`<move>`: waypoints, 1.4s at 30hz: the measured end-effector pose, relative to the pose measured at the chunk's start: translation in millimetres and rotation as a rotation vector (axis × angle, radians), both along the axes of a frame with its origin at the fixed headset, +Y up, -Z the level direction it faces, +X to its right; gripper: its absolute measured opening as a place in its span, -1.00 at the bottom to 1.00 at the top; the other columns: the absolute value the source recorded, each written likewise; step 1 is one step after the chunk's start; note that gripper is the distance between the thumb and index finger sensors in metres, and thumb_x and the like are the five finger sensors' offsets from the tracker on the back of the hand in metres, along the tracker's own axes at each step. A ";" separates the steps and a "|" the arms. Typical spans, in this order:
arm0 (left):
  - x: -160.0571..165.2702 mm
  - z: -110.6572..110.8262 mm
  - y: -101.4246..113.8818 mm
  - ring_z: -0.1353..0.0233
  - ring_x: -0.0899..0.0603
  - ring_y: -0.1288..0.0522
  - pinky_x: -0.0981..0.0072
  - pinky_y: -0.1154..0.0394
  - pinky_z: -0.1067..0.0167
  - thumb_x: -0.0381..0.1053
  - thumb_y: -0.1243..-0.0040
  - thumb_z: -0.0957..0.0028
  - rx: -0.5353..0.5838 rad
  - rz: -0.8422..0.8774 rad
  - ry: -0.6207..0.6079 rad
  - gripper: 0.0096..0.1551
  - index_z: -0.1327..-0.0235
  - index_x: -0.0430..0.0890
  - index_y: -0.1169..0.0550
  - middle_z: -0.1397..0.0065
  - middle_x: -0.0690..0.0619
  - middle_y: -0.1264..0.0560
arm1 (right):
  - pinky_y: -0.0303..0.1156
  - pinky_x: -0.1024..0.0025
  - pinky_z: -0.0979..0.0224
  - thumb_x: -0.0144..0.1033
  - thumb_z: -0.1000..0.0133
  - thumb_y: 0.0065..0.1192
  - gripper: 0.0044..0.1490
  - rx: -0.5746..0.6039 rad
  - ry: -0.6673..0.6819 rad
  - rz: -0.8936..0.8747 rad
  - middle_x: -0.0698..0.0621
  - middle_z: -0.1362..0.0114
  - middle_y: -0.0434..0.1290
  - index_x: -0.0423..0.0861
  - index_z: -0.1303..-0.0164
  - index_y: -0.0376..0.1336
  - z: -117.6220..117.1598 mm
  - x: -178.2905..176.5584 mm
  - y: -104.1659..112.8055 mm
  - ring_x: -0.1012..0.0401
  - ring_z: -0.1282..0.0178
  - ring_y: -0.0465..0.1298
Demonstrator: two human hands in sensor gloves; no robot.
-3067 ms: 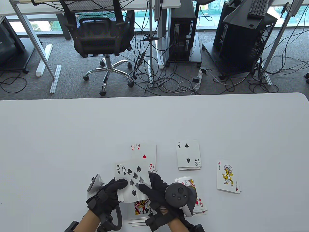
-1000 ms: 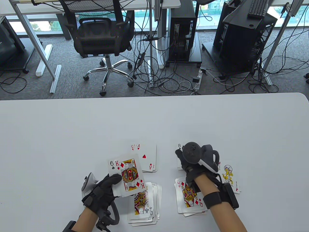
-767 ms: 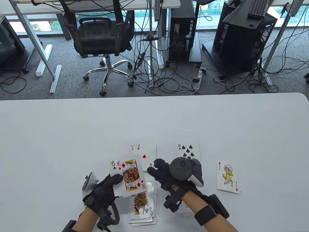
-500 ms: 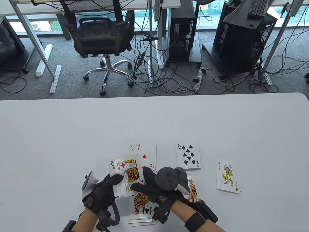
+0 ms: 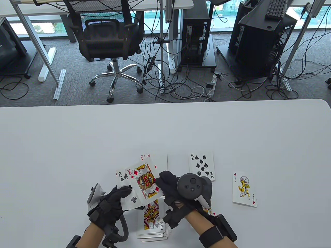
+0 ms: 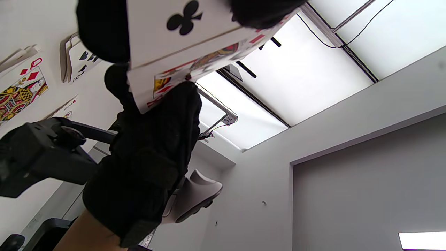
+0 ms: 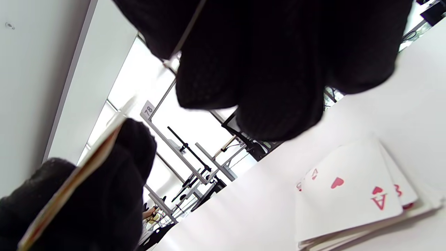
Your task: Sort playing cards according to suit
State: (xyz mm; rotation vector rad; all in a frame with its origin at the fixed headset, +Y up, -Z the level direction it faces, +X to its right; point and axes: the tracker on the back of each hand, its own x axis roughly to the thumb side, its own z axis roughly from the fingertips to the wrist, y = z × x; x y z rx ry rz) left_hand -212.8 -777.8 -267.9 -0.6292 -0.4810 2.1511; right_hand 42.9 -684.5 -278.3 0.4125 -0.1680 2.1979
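— What did the left hand (image 5: 111, 206) have?

— Its fingers (image 5: 123, 192) were curled round a small fan of cards above the table (image 5: 77, 144), near the front edge. The six of clubs (image 5: 125, 188) was the face showing under the thumb.

— And the right hand (image 5: 178, 191)?

— It pinched the king of diamonds (image 5: 144, 180) at that card's right edge. The king lay tilted across the top of the fan, overlapping the six of clubs. From the right wrist view the card showed edge-on between thumb and fingers.

— Where were the sorted piles?

— The heart pile (image 5: 160, 162), ace on top, lay just behind the held cards. The spade pile (image 5: 201, 166), topped by the eight, sat to its right, apart from it. The joker (image 5: 244, 188) lay alone further right. The club pile (image 5: 153, 219), a queen on top, was below the hands. The diamond pile (image 5: 210, 211) was mostly hidden under the right wrist; the left wrist view showed a queen of diamonds on it.
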 end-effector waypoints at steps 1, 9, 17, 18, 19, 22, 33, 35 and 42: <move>0.4 0.1 -0.2 -0.40 -0.28 -0.46 -0.05 -0.51 -0.22 -0.01 0.07 -0.37 -0.002 0.002 -0.002 -0.48 -0.57 -0.03 -0.21 -0.56 -0.09 -0.34 | 0.55 -0.04 0.03 -0.42 -0.15 0.10 -0.51 -0.004 -0.019 -0.006 -0.07 0.27 0.60 -0.52 -0.03 0.33 1.2 4.9 1.0 -0.01 0.31 0.64; -0.6 0.0 -1.5 -0.40 -0.27 -0.47 -0.04 -0.51 -0.22 -0.01 0.07 -0.37 -0.020 0.017 0.016 -0.48 -0.57 -0.03 -0.20 -0.56 -0.08 -0.34 | 0.55 -0.03 0.05 -0.44 -0.14 0.11 -0.51 -0.029 -0.231 0.085 -0.07 0.30 0.60 -0.54 -0.02 0.34 23.1 76.1 -0.4 0.00 0.35 0.64; -1.2 0.1 -0.4 -0.41 -0.27 -0.46 -0.03 -0.51 -0.22 0.00 0.07 -0.38 -0.020 0.039 0.022 -0.48 -0.57 -0.03 -0.20 -0.56 -0.08 -0.34 | 0.55 -0.04 0.10 -0.46 -0.13 0.13 -0.49 -0.289 -0.312 0.402 -0.09 0.35 0.60 -0.60 0.00 0.34 40.9 112.8 -35.4 0.00 0.41 0.64; -1.5 0.1 -0.5 -0.41 -0.27 -0.46 -0.03 -0.51 -0.22 0.00 0.07 -0.38 -0.020 0.038 0.024 -0.48 -0.57 -0.03 -0.20 -0.56 -0.08 -0.33 | 0.55 -0.04 0.11 -0.46 -0.13 0.14 -0.49 -0.308 -0.310 0.426 -0.09 0.35 0.60 -0.60 0.00 0.33 40.9 113.8 -39.2 -0.01 0.41 0.63; -1.7 0.5 0.0 -0.41 -0.27 -0.46 -0.03 -0.51 -0.22 0.00 0.07 -0.38 -0.022 0.038 0.027 -0.48 -0.57 -0.03 -0.20 -0.57 -0.08 -0.33 | 0.55 -0.04 0.10 -0.45 -0.14 0.13 -0.48 -0.336 -0.306 0.459 -0.10 0.35 0.60 -0.61 -0.01 0.33 40.4 114.1 -43.9 -0.01 0.41 0.63; -2.6 0.6 -0.8 -0.41 -0.27 -0.46 -0.03 -0.51 -0.22 0.00 0.07 -0.38 -0.029 0.045 0.031 -0.48 -0.58 -0.03 -0.20 -0.57 -0.08 -0.33 | 0.55 -0.05 0.11 -0.43 -0.15 0.13 -0.44 -0.372 -0.299 0.584 -0.10 0.35 0.60 -0.63 -0.04 0.31 39.0 111.7 -54.0 -0.02 0.43 0.63; -3.1 1.6 -1.1 -0.41 -0.27 -0.46 -0.03 -0.51 -0.23 0.02 0.09 -0.38 -0.040 0.043 0.038 -0.47 -0.58 -0.03 -0.19 -0.57 -0.07 -0.33 | 0.53 -0.08 0.08 -0.30 -0.19 0.09 -0.34 -0.348 -0.216 0.981 -0.14 0.32 0.60 -0.65 -0.08 0.29 39.3 97.0 -83.8 -0.06 0.37 0.63; -3.4 1.7 -0.9 -0.41 -0.27 -0.46 -0.03 -0.51 -0.22 0.00 0.08 -0.38 -0.040 0.039 0.044 -0.48 -0.58 -0.03 -0.19 -0.57 -0.07 -0.33 | 0.54 -0.07 0.09 -0.28 -0.19 0.09 -0.33 -0.346 -0.208 1.022 -0.11 0.33 0.60 -0.64 -0.08 0.29 39.2 96.7 -85.9 -0.04 0.39 0.63; -2.5 2.2 -1.2 -0.41 -0.27 -0.46 -0.03 -0.51 -0.23 0.00 0.08 -0.38 -0.056 0.043 0.038 -0.48 -0.58 -0.03 -0.19 -0.57 -0.07 -0.33 | 0.53 -0.09 0.07 -0.24 -0.18 0.12 -0.29 -0.365 -0.212 0.967 -0.14 0.31 0.60 -0.64 -0.09 0.29 36.8 100.0 -75.0 -0.07 0.37 0.63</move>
